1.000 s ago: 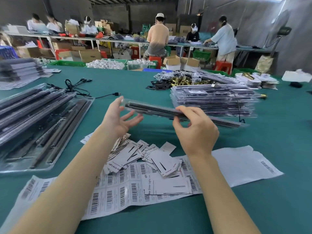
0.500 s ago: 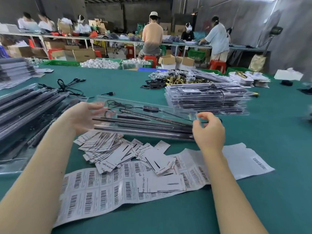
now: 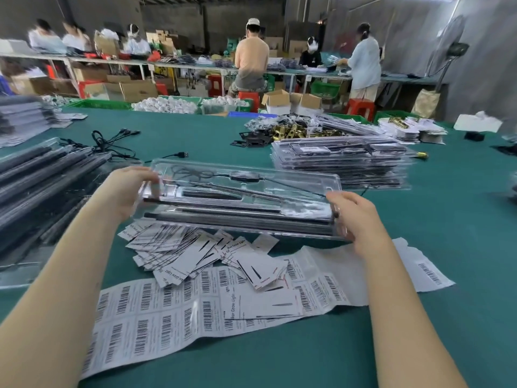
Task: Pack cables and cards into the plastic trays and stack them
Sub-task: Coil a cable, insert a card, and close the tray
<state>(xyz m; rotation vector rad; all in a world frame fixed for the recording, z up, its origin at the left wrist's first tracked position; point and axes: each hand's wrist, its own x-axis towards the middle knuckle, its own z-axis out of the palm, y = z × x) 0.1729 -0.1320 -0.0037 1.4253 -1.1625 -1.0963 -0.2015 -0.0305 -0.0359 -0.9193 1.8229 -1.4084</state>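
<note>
**Both hands hold one filled tray above the cards**

Head view: the left hand grips the left end of a clear tray, fingers curled over its edge. The right hand grips the right end, fingers bent round the near right corner. The tray is tilted, with its far side higher, and it is over the middle of the table. Inside it, a coiled cable with a small dark box lies in the far compartment; long dark bars fill the near slots.

Below the tray, a loose heap of cards lies on the green cloth, partly on barcode sheets near the front edge.

Toward the right side a stack of filled trays stands, well apart from the held one. At the left edge a big tray carries many dark bars. Loose cables lie behind it, toward the far side.
</note>
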